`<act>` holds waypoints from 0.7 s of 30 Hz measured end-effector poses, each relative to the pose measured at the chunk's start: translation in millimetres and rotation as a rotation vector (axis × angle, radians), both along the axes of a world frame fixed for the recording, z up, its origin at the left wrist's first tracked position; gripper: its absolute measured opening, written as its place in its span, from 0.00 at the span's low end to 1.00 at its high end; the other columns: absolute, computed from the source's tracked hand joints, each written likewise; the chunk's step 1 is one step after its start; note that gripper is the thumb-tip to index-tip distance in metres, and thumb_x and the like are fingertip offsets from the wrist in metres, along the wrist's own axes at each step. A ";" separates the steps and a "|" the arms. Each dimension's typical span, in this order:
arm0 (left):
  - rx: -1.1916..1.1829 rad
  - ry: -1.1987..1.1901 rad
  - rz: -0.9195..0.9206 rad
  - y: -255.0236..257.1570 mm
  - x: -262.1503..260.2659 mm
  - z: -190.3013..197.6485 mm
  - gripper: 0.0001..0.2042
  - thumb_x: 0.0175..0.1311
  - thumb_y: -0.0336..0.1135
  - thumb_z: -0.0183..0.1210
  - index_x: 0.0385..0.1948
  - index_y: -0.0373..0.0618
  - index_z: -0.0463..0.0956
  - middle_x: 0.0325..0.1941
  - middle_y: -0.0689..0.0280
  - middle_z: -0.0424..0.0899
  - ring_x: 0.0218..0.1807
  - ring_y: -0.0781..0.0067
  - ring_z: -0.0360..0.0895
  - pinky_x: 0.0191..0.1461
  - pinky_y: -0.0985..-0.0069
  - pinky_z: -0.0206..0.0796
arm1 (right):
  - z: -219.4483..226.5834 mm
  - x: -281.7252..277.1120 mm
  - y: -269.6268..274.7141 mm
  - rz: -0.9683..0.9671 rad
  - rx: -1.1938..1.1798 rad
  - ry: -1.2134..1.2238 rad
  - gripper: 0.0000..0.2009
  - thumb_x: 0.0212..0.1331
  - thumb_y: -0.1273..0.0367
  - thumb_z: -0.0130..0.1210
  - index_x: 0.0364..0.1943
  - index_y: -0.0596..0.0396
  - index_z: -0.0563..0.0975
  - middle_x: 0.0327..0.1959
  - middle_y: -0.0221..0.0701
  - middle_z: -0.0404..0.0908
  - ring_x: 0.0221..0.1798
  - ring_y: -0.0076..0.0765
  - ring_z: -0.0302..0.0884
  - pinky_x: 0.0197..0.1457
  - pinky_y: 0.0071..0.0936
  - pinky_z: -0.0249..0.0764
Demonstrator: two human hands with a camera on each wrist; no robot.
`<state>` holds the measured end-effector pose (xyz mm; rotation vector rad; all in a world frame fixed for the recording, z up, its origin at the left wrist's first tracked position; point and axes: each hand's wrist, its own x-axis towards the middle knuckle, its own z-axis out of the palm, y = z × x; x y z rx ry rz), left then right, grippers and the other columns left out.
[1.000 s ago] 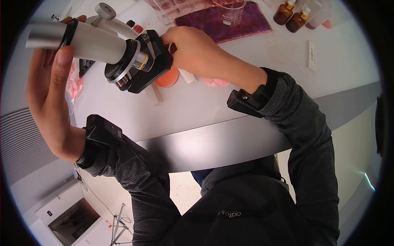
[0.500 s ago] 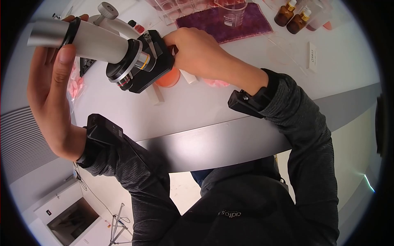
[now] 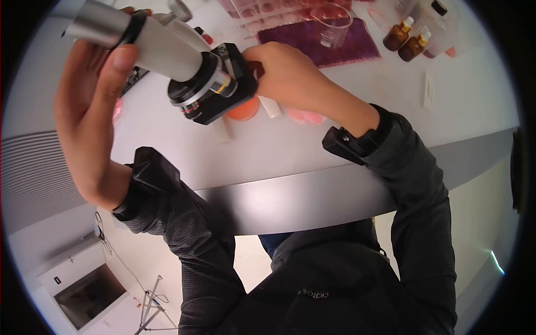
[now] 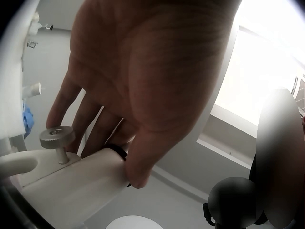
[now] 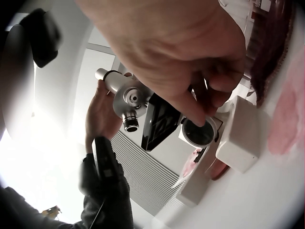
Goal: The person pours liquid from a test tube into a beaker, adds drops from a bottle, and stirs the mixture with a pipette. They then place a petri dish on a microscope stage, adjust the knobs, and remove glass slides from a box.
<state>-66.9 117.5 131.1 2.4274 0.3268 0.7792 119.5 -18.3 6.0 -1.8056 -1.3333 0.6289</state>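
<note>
A white and grey microscope [image 3: 170,56] stands tilted at the upper left of the head view. My left hand [image 3: 92,106] grips the upper end of its tube, thumb on the near side and fingers behind. In the left wrist view, the tube [image 4: 81,183] runs down past a metal knob [image 4: 57,137]. My right hand [image 3: 285,72] reaches under the black stage [image 5: 159,125]. There, in the right wrist view, its curled fingers pinch the edge of the round mirror [image 5: 196,134]. Objective lenses [image 3: 224,85] point at the stage.
An orange dish [image 3: 244,110] and white blocks [image 3: 271,107] lie under and beside the microscope. Behind are a beaker [image 3: 333,34] on a purple cloth [image 3: 357,47], a clear rack [image 3: 245,10] and amber dropper bottles [image 3: 397,36]. The table's front edge [image 3: 296,195] runs before me.
The head view has turned a little, so the microscope, hands and table things appear shifted to the right. Both hands keep their places on the microscope.
</note>
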 end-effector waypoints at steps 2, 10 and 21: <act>-0.073 -0.009 -0.032 -2.6 2.3 -0.2 0.19 0.71 0.35 0.55 0.57 0.30 0.71 0.56 0.51 0.81 0.62 0.64 0.75 0.69 0.70 0.59 | 1.5 0.9 -3.5 -0.043 0.028 -0.046 0.13 0.50 0.70 0.61 0.41 0.57 0.82 0.30 0.35 0.83 0.33 0.38 0.81 0.39 0.30 0.74; -0.094 0.040 -0.019 -12.1 2.8 4.9 0.19 0.67 0.31 0.60 0.56 0.30 0.71 0.55 0.56 0.81 0.59 0.67 0.75 0.65 0.72 0.62 | 28.4 13.4 -41.8 -0.031 -0.076 -0.165 0.10 0.54 0.61 0.62 0.36 0.49 0.83 0.29 0.29 0.85 0.33 0.38 0.83 0.38 0.33 0.75; 0.096 -0.111 -0.031 -8.9 4.0 1.0 0.22 0.58 0.40 0.69 0.50 0.37 0.75 0.42 0.59 0.83 0.43 0.69 0.77 0.50 0.72 0.68 | 23.3 -25.4 -55.7 0.083 -0.055 -0.333 0.06 0.54 0.69 0.65 0.34 0.52 0.83 0.27 0.30 0.82 0.25 0.29 0.76 0.31 0.25 0.71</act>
